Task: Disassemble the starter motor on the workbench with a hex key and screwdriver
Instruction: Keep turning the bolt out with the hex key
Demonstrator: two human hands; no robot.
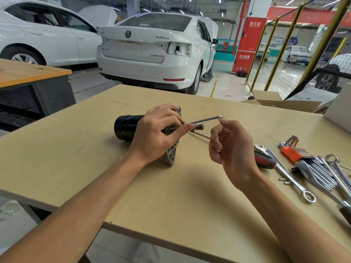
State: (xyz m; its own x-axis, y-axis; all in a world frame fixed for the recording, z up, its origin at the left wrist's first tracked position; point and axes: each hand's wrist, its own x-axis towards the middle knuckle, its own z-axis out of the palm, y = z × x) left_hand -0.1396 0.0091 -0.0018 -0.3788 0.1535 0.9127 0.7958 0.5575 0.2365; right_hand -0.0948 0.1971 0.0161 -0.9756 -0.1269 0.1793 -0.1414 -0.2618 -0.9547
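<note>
We've got the left hand [153, 133] gripping the motor [127, 128] mid-bench, hex key [206, 120] seated — right hand [229, 147] loosely curled, holding nothing. The unheld key could slip out and round the bolt.

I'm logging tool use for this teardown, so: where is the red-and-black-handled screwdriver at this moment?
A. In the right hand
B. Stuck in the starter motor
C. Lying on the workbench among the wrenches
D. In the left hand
C: the screwdriver lies on the workbench by the wrenches, while the left hand holds the starter motor and the right hand holds nothing.
</note>
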